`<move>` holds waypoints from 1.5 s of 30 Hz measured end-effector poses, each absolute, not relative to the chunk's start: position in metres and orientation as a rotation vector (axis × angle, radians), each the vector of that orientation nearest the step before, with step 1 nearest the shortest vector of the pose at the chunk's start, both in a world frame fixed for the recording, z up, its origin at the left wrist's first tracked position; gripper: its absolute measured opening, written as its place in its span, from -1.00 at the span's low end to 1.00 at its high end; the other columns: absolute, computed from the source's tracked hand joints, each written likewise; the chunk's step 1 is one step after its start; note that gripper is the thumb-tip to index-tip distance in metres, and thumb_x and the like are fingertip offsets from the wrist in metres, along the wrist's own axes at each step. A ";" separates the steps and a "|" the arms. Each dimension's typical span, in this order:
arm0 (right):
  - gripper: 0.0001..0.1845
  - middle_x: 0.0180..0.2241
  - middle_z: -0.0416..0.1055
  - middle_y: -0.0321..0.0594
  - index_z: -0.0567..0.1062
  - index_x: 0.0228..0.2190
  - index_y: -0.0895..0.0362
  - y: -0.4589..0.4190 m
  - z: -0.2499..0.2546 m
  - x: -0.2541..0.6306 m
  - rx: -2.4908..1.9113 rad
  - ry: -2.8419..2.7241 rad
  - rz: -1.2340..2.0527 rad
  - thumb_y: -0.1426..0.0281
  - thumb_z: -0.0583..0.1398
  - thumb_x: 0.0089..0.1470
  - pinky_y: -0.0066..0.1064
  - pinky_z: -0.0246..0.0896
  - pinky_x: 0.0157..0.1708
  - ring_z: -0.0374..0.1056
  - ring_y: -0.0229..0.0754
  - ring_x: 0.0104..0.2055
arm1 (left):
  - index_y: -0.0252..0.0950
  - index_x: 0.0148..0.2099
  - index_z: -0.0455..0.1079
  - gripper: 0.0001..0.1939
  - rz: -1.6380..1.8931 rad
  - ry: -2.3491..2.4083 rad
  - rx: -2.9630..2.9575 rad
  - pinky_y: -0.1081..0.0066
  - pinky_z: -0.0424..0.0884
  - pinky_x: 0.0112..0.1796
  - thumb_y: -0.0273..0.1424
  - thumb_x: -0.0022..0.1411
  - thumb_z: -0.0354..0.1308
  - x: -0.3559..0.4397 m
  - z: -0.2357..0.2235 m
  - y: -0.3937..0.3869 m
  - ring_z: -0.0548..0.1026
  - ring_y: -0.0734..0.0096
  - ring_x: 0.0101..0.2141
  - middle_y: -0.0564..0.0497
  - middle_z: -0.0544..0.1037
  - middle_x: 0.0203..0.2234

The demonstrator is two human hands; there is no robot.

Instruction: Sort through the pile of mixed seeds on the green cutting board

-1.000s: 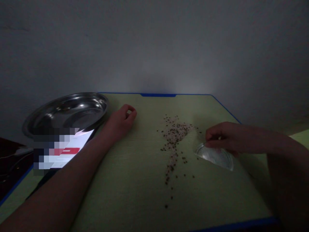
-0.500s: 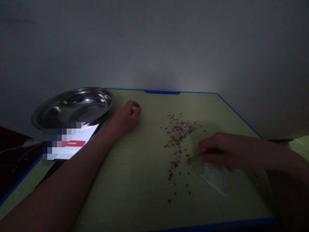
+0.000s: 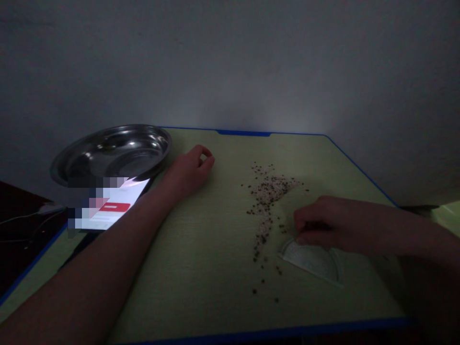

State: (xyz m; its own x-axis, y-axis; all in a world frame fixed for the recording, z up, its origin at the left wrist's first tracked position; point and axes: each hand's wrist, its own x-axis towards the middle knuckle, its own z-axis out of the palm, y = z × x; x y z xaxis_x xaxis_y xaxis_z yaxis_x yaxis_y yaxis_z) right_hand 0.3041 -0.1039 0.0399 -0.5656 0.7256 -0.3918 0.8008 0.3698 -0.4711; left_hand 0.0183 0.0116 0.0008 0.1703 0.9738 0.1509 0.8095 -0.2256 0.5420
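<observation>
A clear half-round protractor (image 3: 316,262) lies low over the tabletop on the right. My right hand (image 3: 319,223) pinches its curved upper edge between thumb and fingers, hiding part of that edge. Left of this hand spreads a pile of pale grains mixed with dark beans or seeds (image 3: 271,189). A thinner trail of them runs toward me, ending in a few scattered dark ones. My left hand (image 3: 192,170) rests on the table between the basin and the pile, its thumb and forefinger curled together in a loop with nothing visible inside.
A shiny steel basin (image 3: 138,163) stands at the back left. In front of it lies a phone with a lit screen (image 3: 125,203), partly blurred out, beside my left forearm. The pale table (image 3: 201,268) has a blue rim, and a grey wall rises behind it.
The protractor has tipped flatter toward the table, still in my right hand. A few loose dark seeds near me have shifted. My left hand keeps its pose; the view has moved slightly.
</observation>
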 end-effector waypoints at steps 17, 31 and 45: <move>-0.76 -0.45 0.45 -0.31 0.54 -0.41 0.02 -0.116 0.036 0.286 1.363 2.508 -0.929 0.16 0.17 0.14 -0.41 0.12 -0.46 0.34 -0.22 -0.43 | -0.24 -0.03 0.35 -0.66 0.626 1.702 2.177 0.36 0.33 -0.36 -0.19 0.26 -0.03 0.020 0.000 0.011 0.45 0.31 -0.43 -0.04 0.55 -0.43; -0.79 -0.50 0.44 -0.34 0.54 -0.38 0.03 -0.119 0.030 0.260 1.321 2.643 -1.040 0.22 0.16 0.17 -0.44 0.02 -0.52 0.28 -0.29 -0.49 | -0.22 0.01 0.35 -0.63 0.639 1.671 2.224 0.36 0.33 -0.35 -0.16 0.27 -0.03 0.017 -0.006 0.013 0.47 0.30 -0.41 -0.03 0.55 -0.42; -0.77 -0.45 0.51 -0.32 0.56 -0.41 0.02 -0.139 0.040 0.248 1.184 2.641 -1.108 0.17 0.20 0.14 -0.45 0.10 -0.49 0.38 -0.24 -0.43 | -0.22 -0.01 0.35 -0.63 0.601 1.695 2.256 0.36 0.33 -0.35 -0.15 0.27 -0.04 0.018 -0.004 0.012 0.48 0.31 -0.40 -0.05 0.58 -0.33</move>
State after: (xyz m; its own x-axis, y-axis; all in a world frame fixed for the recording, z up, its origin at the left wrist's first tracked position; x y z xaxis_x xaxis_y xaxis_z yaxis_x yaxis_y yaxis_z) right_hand 0.2478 -0.1391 0.0400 -0.7075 0.6356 -0.3090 0.6659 0.4529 -0.5928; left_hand 0.0180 0.0115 -0.0043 0.2352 0.9567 0.1716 0.8509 -0.2880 0.4393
